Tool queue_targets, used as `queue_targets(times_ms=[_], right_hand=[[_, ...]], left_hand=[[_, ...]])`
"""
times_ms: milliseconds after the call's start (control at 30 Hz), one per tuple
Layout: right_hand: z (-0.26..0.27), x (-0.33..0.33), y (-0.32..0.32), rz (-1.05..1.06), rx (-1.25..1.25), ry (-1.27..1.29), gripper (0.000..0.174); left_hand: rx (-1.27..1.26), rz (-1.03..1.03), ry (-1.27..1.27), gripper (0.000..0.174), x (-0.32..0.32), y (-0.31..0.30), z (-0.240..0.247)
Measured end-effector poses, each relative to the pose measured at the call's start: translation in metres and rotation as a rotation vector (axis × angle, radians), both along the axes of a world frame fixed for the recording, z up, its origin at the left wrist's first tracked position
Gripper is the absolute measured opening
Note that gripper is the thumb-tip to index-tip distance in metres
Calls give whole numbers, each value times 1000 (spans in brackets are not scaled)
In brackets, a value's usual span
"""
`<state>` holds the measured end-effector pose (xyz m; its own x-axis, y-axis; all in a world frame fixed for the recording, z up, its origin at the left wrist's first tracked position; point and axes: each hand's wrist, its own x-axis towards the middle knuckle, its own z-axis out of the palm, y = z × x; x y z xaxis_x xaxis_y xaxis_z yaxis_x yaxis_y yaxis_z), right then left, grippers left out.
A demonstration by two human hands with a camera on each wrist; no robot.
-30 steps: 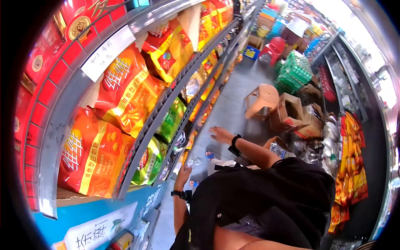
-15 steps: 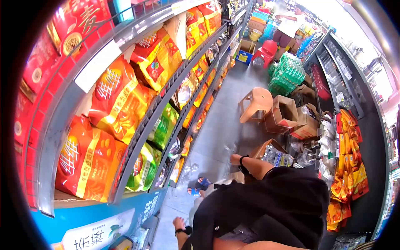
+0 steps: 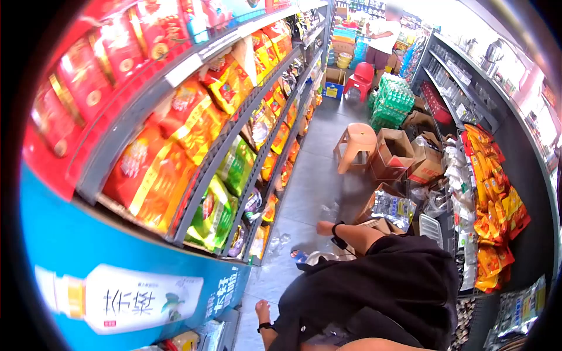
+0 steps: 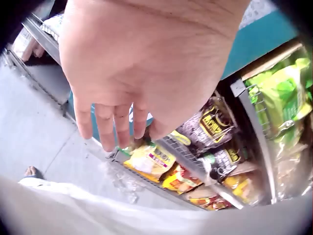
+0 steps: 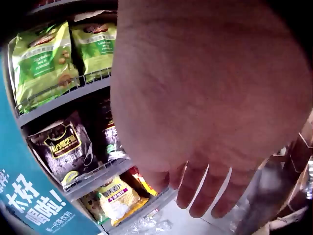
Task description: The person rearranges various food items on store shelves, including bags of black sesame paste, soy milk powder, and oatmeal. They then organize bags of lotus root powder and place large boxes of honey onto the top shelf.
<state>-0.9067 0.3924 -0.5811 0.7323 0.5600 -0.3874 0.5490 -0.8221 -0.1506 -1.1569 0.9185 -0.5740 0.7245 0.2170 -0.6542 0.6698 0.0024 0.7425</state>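
My left hand (image 3: 263, 311) hangs low beside the blue shelf-end panel (image 3: 140, 275), which carries a printed bottle. In the left wrist view the fingers of this hand (image 4: 142, 78) point down, loosely bent, with nothing in them. Beyond it are black, yellow and red packets (image 4: 151, 161) on the lower shelves. My right hand (image 3: 325, 228) is held out over the aisle floor, near an open carton of silvery packs (image 3: 393, 209). Seen from the right wrist, its fingers (image 5: 195, 196) hang relaxed and hold nothing, with green soybean powder bags (image 5: 44, 63) on the shelf behind.
Shelves of orange bags (image 3: 155, 175) line the left side. On the right of the aisle stand a tan stool (image 3: 357, 140), cardboard boxes (image 3: 391, 155) and stacked green trays (image 3: 393, 96). A red chair (image 3: 360, 79) and a person (image 3: 383, 38) are farther down.
My left hand has dropped back from beside the lower shelf. The right hand has swung lower and closer to the body. The view has shifted, showing more of the blue panel.
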Motion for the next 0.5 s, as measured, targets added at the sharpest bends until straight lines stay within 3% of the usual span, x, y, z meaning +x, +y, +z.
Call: queue_targets(times_ms=[33, 100, 167, 300, 333, 367, 400, 433, 500], right_hand=[[29, -30, 20, 301, -415, -118, 11], [28, -70, 34, 459, -342, -241, 9], [47, -107, 52, 518, -326, -225, 8], [25, -134, 87, 536, -386, -164, 8], [15, -134, 90, 616, -298, -217, 10], [3, -127, 94, 718, -200, -256, 13], [47, -127, 124, 248, -100, 115, 15], [86, -130, 153, -230, -61, 482, 18], [77, -127, 181, -295, 169, 444, 17]], left_hand=[[-60, -45, 42, 42, -2, 13, 10], [-45, 12, -90, 44, -28, 30, 28], [-41, 132, -56, 42, -70, 53, 23], [-105, 433, 135, 37, -200, 91, 2], [-123, 498, 215, 23, -240, 99, -20], [-575, 487, 228, 12, -283, 123, -40], [-1047, 462, 111, 15, -324, 129, -45], [-997, 545, 46, 15, -359, 124, -53], [-421, 720, 113, 15, -398, 93, -50]])
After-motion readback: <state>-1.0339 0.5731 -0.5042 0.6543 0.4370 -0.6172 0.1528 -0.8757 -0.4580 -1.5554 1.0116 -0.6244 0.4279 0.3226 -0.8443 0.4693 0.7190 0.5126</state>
